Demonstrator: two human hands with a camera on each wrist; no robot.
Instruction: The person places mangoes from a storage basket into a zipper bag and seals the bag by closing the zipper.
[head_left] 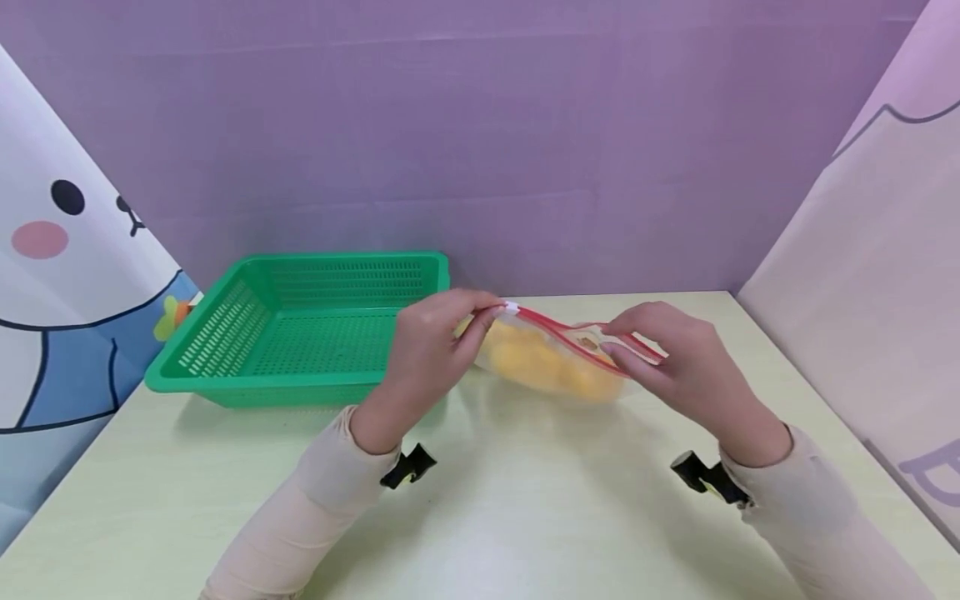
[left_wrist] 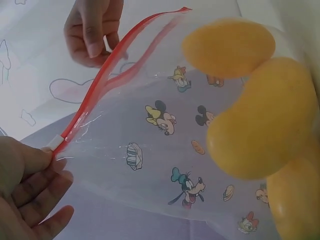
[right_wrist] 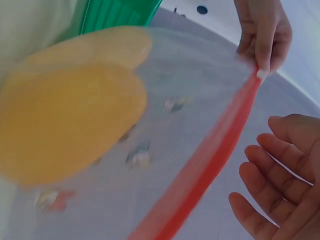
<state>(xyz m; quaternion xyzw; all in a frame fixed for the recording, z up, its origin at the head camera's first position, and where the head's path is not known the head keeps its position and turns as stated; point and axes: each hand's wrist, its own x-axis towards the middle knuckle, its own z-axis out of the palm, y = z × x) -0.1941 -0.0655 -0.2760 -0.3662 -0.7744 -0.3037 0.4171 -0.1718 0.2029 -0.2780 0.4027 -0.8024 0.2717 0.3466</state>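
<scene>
A clear zip bag (left_wrist: 110,175) printed with cartoon figures hangs above the table, with several yellow mangoes (left_wrist: 265,120) inside. Its red zip strip (head_left: 551,325) slants down from left to right, and the two sides part toward the right. At the strip's left end, thumb and forefinger of my left hand (head_left: 435,342) pinch the corner by the white slider (left_wrist: 57,143). My right hand (head_left: 675,358) is beside the right part of the strip. In the right wrist view its fingers (right_wrist: 265,175) are spread loosely, apart from the bag.
A green plastic basket (head_left: 300,382) stands on the table (head_left: 525,517) to the left, just behind my left hand. An orange and green thing (head_left: 176,315) shows past the basket's left side. Purple cloth (head_left: 525,150) rises at the back, with printed panels on both sides.
</scene>
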